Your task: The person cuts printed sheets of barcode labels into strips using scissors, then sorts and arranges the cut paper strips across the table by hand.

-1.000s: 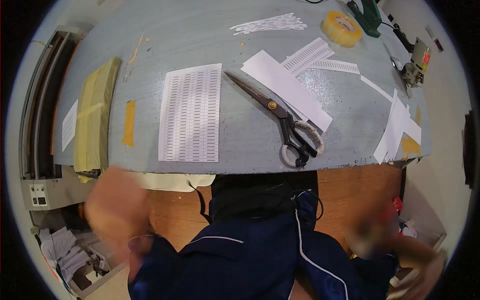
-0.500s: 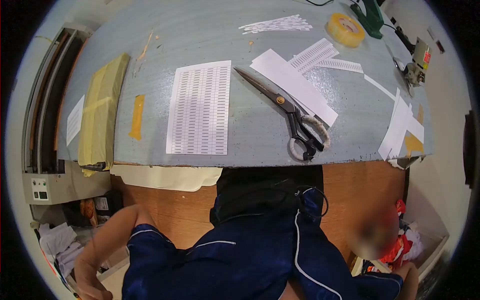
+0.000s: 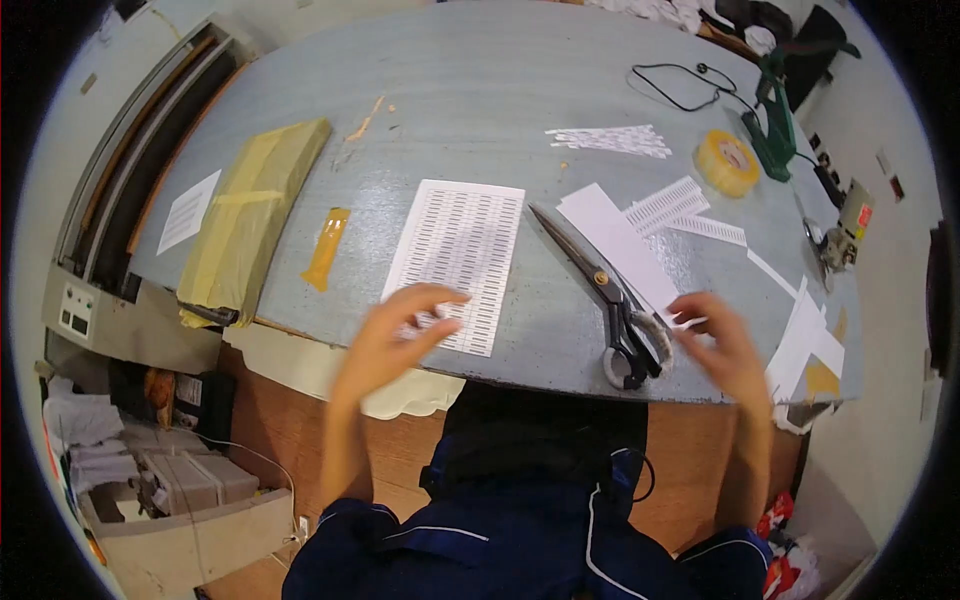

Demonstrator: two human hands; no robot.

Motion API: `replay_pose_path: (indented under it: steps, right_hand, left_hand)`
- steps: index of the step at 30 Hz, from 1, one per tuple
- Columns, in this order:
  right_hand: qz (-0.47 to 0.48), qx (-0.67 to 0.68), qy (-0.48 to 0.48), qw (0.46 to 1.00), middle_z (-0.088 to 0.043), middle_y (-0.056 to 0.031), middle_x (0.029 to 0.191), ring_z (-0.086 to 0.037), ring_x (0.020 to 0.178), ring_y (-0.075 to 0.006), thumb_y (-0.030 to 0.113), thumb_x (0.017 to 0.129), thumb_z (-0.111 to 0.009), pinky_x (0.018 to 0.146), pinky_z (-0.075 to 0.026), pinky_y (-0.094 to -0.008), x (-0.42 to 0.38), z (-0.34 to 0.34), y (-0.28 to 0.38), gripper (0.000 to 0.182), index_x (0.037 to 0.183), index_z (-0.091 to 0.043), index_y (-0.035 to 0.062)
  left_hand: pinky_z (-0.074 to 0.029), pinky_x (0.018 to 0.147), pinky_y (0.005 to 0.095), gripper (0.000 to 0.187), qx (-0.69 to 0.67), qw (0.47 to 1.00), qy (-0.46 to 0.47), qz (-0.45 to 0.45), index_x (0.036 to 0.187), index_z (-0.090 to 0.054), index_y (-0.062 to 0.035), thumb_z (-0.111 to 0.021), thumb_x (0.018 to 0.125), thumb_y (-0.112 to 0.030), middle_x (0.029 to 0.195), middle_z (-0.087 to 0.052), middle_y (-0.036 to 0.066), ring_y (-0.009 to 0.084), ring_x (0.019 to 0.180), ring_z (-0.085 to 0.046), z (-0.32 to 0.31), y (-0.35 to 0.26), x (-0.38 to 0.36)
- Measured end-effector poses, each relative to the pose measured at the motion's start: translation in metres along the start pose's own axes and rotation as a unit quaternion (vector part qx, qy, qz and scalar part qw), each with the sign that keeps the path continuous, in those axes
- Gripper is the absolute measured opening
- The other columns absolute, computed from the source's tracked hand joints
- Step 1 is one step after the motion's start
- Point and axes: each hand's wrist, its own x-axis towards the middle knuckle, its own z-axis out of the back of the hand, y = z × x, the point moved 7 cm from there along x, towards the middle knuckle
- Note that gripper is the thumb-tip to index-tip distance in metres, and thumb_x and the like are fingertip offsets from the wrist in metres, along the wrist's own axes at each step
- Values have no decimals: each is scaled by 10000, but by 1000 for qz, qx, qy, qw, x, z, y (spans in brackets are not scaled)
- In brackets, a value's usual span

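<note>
My left hand (image 3: 405, 335) hovers over the lower left of a printed sheet of labels (image 3: 462, 250), thumb and fingers apart, nothing between them. At the right, my right hand (image 3: 715, 340) reaches to the handles of large black scissors (image 3: 608, 290), its fingers spread and curved near the wrapped grip. The scissors lie with closed blades pointing away to the upper left. Beside them rests a white paper strip (image 3: 620, 245), its lower end by my right fingertips. Two printed label strips (image 3: 668, 205) lie partly beyond it.
A yellow-wrapped packet (image 3: 255, 215) lies on the table's left, beside a long machine (image 3: 140, 150). A tape roll (image 3: 727, 163), a heap of thin paper strips (image 3: 610, 140) and a green tool (image 3: 775, 130) are at the back right. White paper scraps (image 3: 800, 350) lie near the right edge.
Both hands have come up from beside my body over the table's front edge, the left to the label sheet, the right to the scissors. The view has tilted up and shifted.
</note>
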Motion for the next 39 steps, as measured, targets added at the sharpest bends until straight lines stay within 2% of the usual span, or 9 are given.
replay_pose_path:
  steps: [1, 8, 13, 16, 17, 19, 22, 30, 39]
  right_hand:
    - [48, -200, -32, 978, -578, -138, 935, -573, 916, -289, 62, 783, -631, 796, -459, -350, 4, -18, -15, 212, 971, -555, 1]
    - [21, -312, -99, 945, -498, -216, 1032, -490, 984, -382, 56, 704, -638, 840, -427, -409, -6, -73, -41, 373, 1028, -496, -63]
    - [6, -301, -115, 947, -521, -230, 1003, -506, 973, -396, 62, 700, -637, 844, -445, -418, -8, -71, -49, 443, 1089, -498, -97]
    - [-26, -257, -75, 963, -579, -186, 870, -594, 817, -338, 72, 708, -659, 737, -494, -378, -10, -53, -56, 412, 1056, -528, -102]
    - [-148, -53, -24, 987, -584, -152, 807, -599, 714, -291, 81, 721, -669, 653, -497, -354, -17, -48, -75, 386, 1045, -544, -86]
    - [-295, 303, 29, 906, -581, -81, 723, -574, 543, -161, 97, 774, -669, 475, -466, -282, -43, -53, -94, 265, 980, -563, -32]
    - [-302, 399, 136, 855, -570, -72, 685, -562, 523, -147, 143, 787, -683, 435, -437, -267, -75, -61, -100, 237, 911, -550, -9]
    - [-369, 415, 169, 814, -590, -92, 772, -593, 609, -174, 412, 809, -693, 514, -471, -282, -121, -64, -94, 481, 982, -561, -17]
    - [-335, 361, 290, 821, -550, -68, 805, -592, 694, -177, 465, 797, -686, 669, -479, -302, -144, -78, -93, 548, 1058, -533, 8]
  left_hand:
    - [-453, 866, 369, 361, 264, 956, -59, -110, 1110, -620, -41, -630, 857, -299, 1150, -605, 116, 297, 1025, -571, -21, 20, 2]
    - [-210, 1049, 573, 615, 253, 945, -209, 3, 1315, -439, 9, -479, 910, -452, 1371, -394, 240, 454, 1278, -319, -67, 80, 65]
    - [-92, 1070, 612, 727, 393, 900, -121, 143, 1386, -327, 15, -406, 912, -530, 1447, -255, 270, 435, 1366, -170, -102, 74, 119]
    - [-85, 1070, 619, 658, 402, 913, -69, 23, 1401, -346, -62, -428, 914, -496, 1471, -249, 219, 414, 1378, -159, -114, 85, 106]
    - [-85, 1070, 619, 658, 398, 915, -68, 21, 1401, -346, -62, -428, 914, -496, 1471, -249, 219, 414, 1378, -159, -104, 90, 96]
    - [-74, 1065, 635, 575, 288, 949, 30, -128, 1396, -381, -152, -456, 911, -452, 1475, -281, 154, 393, 1381, -165, -95, 86, 68]
    - [-101, 1037, 670, 514, 349, 928, 52, -120, 1343, -457, -174, -523, 885, -396, 1461, -314, 116, 383, 1361, -218, -79, 84, 46]
    - [-78, 1080, 599, 712, 345, 936, -68, -8, 1397, -350, -53, -473, 885, -532, 1479, -215, 226, 409, 1380, -147, -115, 77, 104]
    - [-78, 1112, 536, 747, 295, 933, 99, -183, 1417, -332, -111, -442, 868, -605, 1489, -240, 170, 350, 1397, -149, -138, 52, 58]
